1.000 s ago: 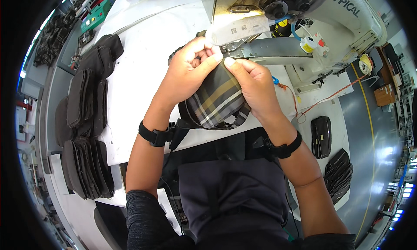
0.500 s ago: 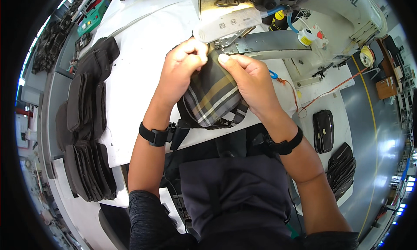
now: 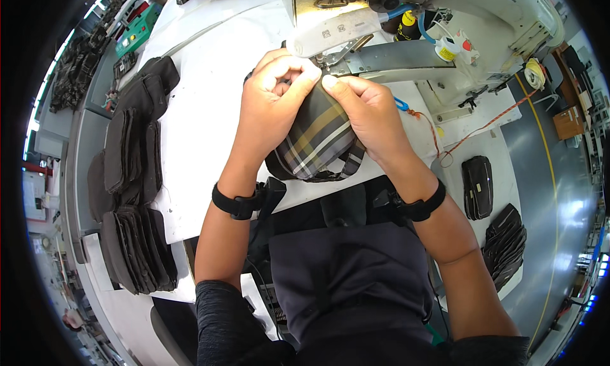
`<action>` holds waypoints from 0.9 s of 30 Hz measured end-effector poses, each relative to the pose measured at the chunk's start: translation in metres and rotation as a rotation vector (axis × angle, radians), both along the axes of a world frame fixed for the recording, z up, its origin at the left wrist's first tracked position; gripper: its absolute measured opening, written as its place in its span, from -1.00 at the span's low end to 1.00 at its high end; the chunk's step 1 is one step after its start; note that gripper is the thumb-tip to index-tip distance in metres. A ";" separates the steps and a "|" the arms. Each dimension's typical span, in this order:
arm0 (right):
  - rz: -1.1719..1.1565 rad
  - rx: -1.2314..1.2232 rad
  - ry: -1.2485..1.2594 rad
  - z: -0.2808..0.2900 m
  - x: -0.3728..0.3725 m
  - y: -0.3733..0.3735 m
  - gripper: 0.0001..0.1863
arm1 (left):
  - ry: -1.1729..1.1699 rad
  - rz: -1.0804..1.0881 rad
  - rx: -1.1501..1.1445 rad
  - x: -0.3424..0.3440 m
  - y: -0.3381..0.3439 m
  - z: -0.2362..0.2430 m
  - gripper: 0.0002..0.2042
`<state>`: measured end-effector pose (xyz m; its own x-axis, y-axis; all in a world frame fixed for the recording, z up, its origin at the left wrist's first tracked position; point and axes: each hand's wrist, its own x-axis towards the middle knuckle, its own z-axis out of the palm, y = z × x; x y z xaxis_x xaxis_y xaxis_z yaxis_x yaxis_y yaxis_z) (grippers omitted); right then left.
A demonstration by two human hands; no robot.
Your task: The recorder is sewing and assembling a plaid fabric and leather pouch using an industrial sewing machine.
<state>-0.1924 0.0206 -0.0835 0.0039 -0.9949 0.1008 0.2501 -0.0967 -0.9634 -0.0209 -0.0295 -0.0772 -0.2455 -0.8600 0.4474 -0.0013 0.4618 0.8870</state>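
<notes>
Angling inward, almost touching, the left hand [image 3: 277,99] and right hand [image 3: 373,115] pinch one plaid cloth piece [image 3: 319,134] beneath them, one sewing machine [image 3: 508,23] standing just beyond both, and two dark bundles [image 3: 477,188] lying well right of them.

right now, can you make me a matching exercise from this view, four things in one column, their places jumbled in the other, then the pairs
1. dark checked fabric piece
2. green box-shaped device
3. brown cardboard box
4. white metal sewing machine

A. far right, past the grey floor
B. upper right
C. held by left hand and right hand
D. upper left

Pairs: 1-C, 2-D, 3-A, 4-B
</notes>
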 end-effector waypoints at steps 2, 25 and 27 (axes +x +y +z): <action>-0.009 -0.011 0.009 0.000 0.000 0.000 -0.71 | -0.030 -0.104 -0.028 0.005 0.002 0.002 -0.88; -0.031 -0.015 -0.021 0.000 -0.001 0.000 -0.70 | 0.980 -0.030 0.635 0.037 -0.043 0.001 -0.67; 0.014 -0.009 -0.028 0.000 0.000 0.000 -0.70 | 0.223 0.410 0.371 0.043 -0.026 0.000 -0.44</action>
<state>-0.1926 0.0205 -0.0834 0.0152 -0.9938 0.1098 0.2786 -0.1013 -0.9550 0.0221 -0.0556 -0.0772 0.2046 -0.9735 0.1016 0.0906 0.1222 0.9884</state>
